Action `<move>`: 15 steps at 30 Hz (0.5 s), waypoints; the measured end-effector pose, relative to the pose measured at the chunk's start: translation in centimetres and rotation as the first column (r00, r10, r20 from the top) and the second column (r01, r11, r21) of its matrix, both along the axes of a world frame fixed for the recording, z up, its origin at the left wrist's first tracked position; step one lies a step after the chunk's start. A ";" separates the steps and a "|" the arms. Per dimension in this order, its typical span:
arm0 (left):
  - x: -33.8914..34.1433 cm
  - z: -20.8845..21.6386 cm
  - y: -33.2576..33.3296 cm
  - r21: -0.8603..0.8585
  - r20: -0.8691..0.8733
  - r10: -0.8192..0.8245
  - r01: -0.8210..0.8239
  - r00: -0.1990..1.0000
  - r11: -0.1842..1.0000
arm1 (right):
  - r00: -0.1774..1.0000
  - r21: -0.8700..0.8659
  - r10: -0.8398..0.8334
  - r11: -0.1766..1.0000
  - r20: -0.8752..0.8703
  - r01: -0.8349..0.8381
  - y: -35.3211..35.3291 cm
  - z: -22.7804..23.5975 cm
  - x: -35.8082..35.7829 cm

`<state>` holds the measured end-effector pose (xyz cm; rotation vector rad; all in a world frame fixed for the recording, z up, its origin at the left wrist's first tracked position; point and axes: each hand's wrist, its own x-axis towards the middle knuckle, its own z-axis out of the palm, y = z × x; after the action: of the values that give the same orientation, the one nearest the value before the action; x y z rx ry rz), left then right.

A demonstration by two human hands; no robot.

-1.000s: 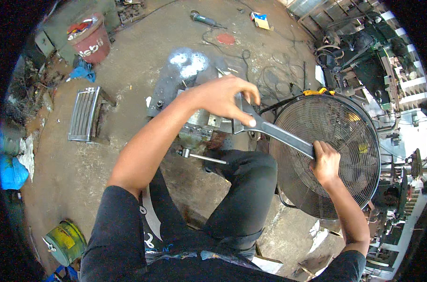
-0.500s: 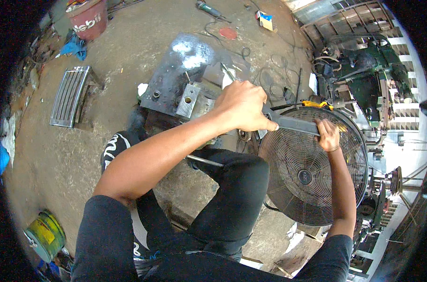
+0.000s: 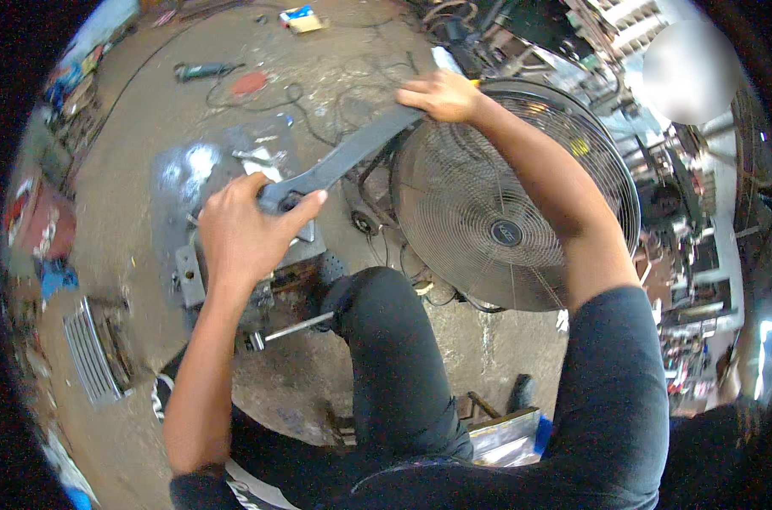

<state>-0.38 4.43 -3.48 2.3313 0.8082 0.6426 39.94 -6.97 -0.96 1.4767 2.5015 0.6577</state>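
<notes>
A long, flat grey spanner (image 3: 358, 145) slants across the view above the workbench, its head end nearer me. My left hand (image 3: 243, 228) is closed round that head end, thumb along one side. At the far end, my right hand (image 3: 441, 95) grips the handle, with its arm reaching across in front of the fan. Below and beyond my left hand lies a dark metal bench plate (image 3: 172, 174) with a shiny patch. A steel block with a hole (image 3: 189, 276) sits at its near edge, partly covered by my left hand and forearm.
A large round floor fan (image 3: 488, 195) stands right of the bench. The vise's bar handle (image 3: 296, 330) juts out beside my knee. An angle grinder (image 3: 207, 71) and cables lie on the floor beyond. A slatted metal stool (image 3: 95, 350) stands at left, machinery at far right.
The view has swung right, so bench and fan sit further left. The spanner now slants more steeply, with my right hand raised farther away and my left hand lower at its head.
</notes>
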 end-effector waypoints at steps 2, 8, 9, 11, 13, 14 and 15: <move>0.0 0.0 -0.6 0.005 0.069 0.116 -0.116 0.991 0.993 | 0.975 -0.080 -0.172 0.980 0.143 0.185 7.1 1.2 -1.7; -2.2 -0.3 -1.3 0.058 0.006 0.354 -0.354 0.935 0.934 | 0.906 0.034 0.422 0.906 0.013 -0.422 35.9 -0.3 -17.0; -2.4 -0.7 -1.1 0.043 -0.010 0.361 -0.361 0.932 0.932 | 0.909 0.041 0.388 0.921 -0.149 -0.386 38.0 -1.7 -17.8; -3.0 -1.4 -0.5 0.058 -0.016 0.330 -0.329 0.944 0.943 | 0.849 0.019 0.255 0.960 -0.462 -0.279 38.6 -4.1 -17.8; -3.2 -2.0 0.3 0.140 0.041 0.184 -0.188 0.982 0.972 | 0.940 0.032 0.164 0.986 -0.299 -0.162 34.8 -4.6 -14.0; -3.6 -2.1 0.9 0.060 0.050 0.075 -0.078 0.996 0.995 | 0.978 0.033 0.084 0.996 -0.190 -0.080 31.6 -3.9 -10.9; -3.7 -2.2 1.2 0.033 0.030 -0.001 0.000 1.000 0.999 | 0.998 0.028 -0.017 0.999 -0.059 0.018 27.2 -2.6 -7.6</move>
<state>-4.05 5.62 -5.66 2.3454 0.7892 0.6945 32.35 20.26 -3.55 1.5473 2.5296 0.6587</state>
